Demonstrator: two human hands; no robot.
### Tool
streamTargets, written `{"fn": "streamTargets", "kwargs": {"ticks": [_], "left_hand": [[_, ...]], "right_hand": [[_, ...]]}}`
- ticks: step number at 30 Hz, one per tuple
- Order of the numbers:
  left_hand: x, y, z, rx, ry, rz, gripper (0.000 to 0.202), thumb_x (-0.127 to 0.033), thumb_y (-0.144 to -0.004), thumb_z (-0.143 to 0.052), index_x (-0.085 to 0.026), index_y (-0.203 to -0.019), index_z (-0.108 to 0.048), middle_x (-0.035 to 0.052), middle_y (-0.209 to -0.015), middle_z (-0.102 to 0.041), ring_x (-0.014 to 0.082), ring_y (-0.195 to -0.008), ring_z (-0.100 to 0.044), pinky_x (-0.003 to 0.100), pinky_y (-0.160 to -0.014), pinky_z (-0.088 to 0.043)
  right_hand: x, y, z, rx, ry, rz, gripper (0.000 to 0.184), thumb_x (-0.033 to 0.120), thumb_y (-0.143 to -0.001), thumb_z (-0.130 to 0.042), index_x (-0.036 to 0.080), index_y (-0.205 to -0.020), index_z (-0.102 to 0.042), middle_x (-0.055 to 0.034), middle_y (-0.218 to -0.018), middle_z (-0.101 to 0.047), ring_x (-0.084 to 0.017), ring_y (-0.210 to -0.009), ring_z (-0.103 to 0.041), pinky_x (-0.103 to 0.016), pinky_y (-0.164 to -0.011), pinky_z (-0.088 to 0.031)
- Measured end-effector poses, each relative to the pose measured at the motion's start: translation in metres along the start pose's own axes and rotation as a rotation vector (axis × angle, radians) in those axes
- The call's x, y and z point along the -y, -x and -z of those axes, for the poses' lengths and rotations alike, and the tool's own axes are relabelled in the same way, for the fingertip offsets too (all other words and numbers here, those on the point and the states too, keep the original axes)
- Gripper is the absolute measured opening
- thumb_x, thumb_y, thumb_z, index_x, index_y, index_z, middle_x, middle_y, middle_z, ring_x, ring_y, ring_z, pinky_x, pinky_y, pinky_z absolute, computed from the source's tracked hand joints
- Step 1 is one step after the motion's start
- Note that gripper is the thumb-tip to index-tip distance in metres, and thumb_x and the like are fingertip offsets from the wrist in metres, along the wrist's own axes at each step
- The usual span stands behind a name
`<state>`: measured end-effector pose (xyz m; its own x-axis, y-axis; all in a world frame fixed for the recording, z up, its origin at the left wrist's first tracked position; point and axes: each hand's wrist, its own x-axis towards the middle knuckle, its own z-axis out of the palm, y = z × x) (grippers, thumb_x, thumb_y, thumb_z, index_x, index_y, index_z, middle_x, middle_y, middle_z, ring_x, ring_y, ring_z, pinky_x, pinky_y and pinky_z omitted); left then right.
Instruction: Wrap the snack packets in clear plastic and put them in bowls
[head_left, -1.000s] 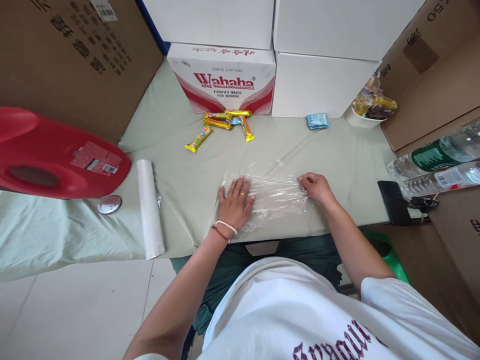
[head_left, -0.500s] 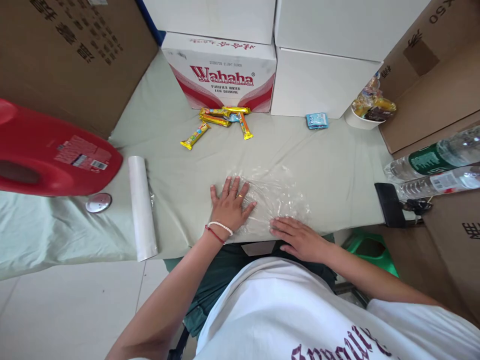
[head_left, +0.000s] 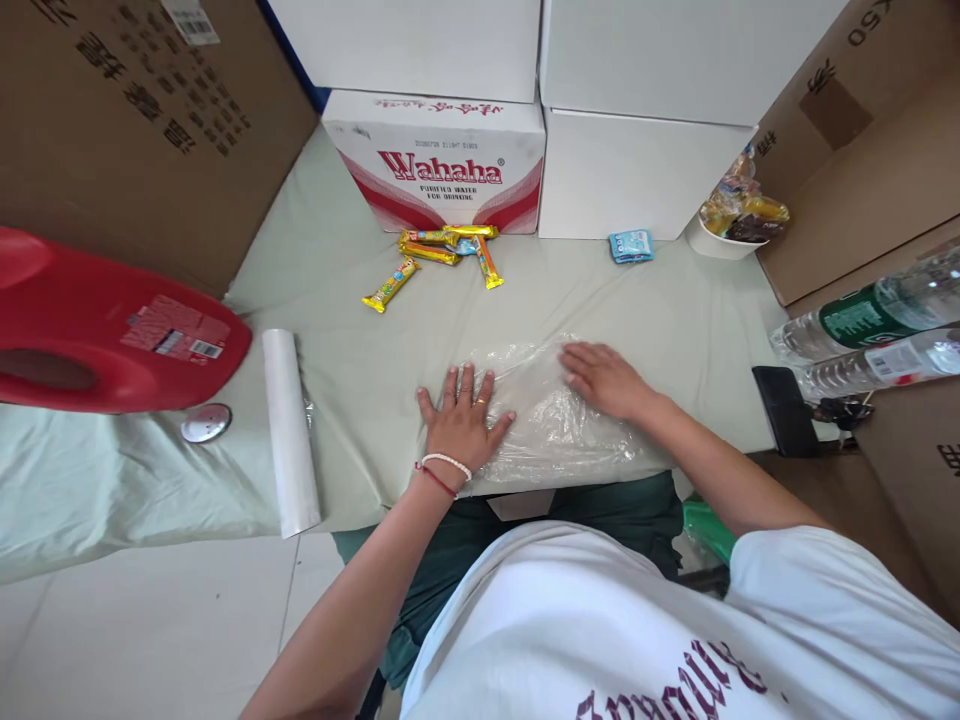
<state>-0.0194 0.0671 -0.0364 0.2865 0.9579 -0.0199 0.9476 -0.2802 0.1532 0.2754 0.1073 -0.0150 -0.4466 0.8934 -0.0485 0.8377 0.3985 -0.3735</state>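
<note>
A crinkled sheet of clear plastic wrap (head_left: 559,425) lies on the pale green cloth (head_left: 352,330) near the table's front edge. My left hand (head_left: 461,425) rests flat on the wrap's left end, fingers spread, a ring on one finger and bracelets at the wrist. My right hand (head_left: 604,378) lies flat on the wrap's upper right part, fingers stretched out to the left. Neither hand grips anything. A white roll of wrap (head_left: 289,430) lies to the left of my left hand.
Several yellow snack bars (head_left: 439,255) lie before the Wahaha carton (head_left: 442,160). A blue packet (head_left: 631,245), a white bowl of snacks (head_left: 731,225), water bottles (head_left: 870,335), a black phone (head_left: 784,410), a red jug (head_left: 112,330) and a metal lid (head_left: 205,422) surround the cloth. Cardboard boxes stand on both sides.
My right hand went from the wrap's right edge down to its near edge, then up onto its upper right part. The wrap now lies flatter. My left hand stayed pressed in place.
</note>
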Motion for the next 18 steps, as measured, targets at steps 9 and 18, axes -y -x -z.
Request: {"fn": "streamTargets", "kwargs": {"ticks": [9, 18], "left_hand": [[0.000, -0.001, -0.001, -0.003, -0.022, 0.018, 0.080, -0.064, -0.101, -0.035, -0.016, -0.165, -0.028, 0.0203, -0.172, -0.022, 0.0389, -0.161, -0.018, 0.077, -0.121, -0.004], [0.024, -0.009, 0.005, 0.027, 0.027, -0.052, 0.066, -0.056, -0.104, -0.035, -0.028, -0.164, -0.031, 0.0123, -0.172, -0.025, 0.0328, -0.160, -0.023, 0.075, -0.123, -0.001]], "right_hand": [[-0.054, 0.024, 0.014, -0.317, -0.017, -0.250, 0.052, 0.045, -0.103, -0.040, 0.016, -0.138, -0.065, -0.0186, -0.145, -0.060, -0.036, -0.134, -0.054, -0.058, -0.114, -0.043], [-0.028, -0.029, 0.013, -0.135, -0.135, 0.011, 0.040, 0.042, -0.102, -0.045, 0.020, -0.120, -0.074, -0.0127, -0.129, -0.072, -0.031, -0.124, -0.062, -0.049, -0.109, -0.046]]}}
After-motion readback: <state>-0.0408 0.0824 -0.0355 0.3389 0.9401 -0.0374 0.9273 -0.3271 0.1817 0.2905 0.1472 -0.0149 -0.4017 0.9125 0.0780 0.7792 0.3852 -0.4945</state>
